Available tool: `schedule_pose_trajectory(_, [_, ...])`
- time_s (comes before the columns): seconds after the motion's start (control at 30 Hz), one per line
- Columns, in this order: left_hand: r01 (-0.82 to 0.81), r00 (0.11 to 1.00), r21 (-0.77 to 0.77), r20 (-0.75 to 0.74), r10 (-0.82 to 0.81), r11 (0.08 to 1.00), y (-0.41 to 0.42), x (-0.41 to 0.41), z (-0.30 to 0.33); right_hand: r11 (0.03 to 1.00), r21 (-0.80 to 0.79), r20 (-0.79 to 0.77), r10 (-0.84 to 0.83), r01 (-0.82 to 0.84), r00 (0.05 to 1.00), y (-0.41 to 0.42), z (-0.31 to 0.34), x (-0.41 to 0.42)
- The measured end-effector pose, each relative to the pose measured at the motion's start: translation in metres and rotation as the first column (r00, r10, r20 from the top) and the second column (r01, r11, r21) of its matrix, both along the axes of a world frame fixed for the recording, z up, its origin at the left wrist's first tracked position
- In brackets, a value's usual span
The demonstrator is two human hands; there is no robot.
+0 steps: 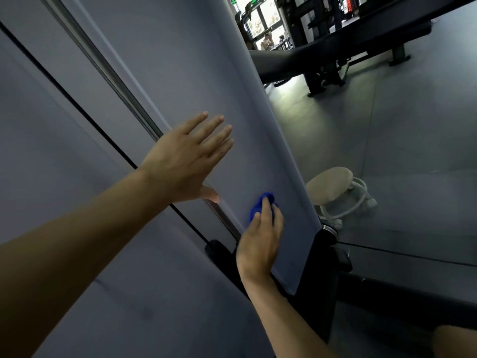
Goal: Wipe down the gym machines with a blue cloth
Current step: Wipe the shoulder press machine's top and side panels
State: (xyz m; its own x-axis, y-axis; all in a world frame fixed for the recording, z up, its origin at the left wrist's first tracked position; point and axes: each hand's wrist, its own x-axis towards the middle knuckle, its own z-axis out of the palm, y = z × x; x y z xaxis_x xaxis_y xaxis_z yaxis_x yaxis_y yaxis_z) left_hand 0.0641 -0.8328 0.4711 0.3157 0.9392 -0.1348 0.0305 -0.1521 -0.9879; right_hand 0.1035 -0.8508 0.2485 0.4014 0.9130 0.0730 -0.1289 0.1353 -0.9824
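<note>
Now the blue cloth point(261, 205) bunches under the right hand point(260, 241) curled fingers point(265, 209) (left hand point(185, 161) flat).

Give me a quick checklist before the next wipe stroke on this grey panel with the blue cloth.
1. Blue cloth in the right hand: ok, fingers hold it.
2. Cloth touching the grey panel: ok.
3. Left hand flat by the panel, fingers straight: ok; contact cannot tell.
4. Panel above the cloth unobstructed: ok.
5. Cloth clean enough: cannot tell.
6. Beige stool clear of the arm: ok, it stands apart.
</note>
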Motion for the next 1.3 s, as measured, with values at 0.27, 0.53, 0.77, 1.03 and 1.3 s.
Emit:
schedule_pose_trajectory(0.27, [0.018,0.998,0.013,0.054,-0.019,1.0,0.0,-0.001,-0.004,0.955,0.297,0.185,-0.083,0.025,0.979,0.006,0.042,-0.009])
schedule_pose_trajectory(0.53, [-0.039,0.997,0.019,0.07,0.037,0.999,0.002,0.005,-0.011,0.994,0.075,0.0,0.077,-0.076,0.997,0.015,0.042,-0.001])
schedule_pose_trajectory(0.77, [-0.053,0.996,0.01,0.077,0.052,0.999,0.01,0.005,-0.013,0.986,0.141,0.018,0.085,-0.087,0.996,0.022,-0.011,0.008])
schedule_pose_trajectory(1.03, [-0.028,0.995,0.02,0.1,0.026,0.999,0.008,0.005,-0.019,0.952,0.279,0.091,0.109,-0.13,0.99,0.049,0.078,0.018])
schedule_pose_trajectory(1.3, [-0.073,0.989,0.029,0.131,0.069,0.997,0.006,0.005,-0.024,0.969,-0.138,-0.021,0.205,-0.206,0.979,0.069,-0.008,0.032])
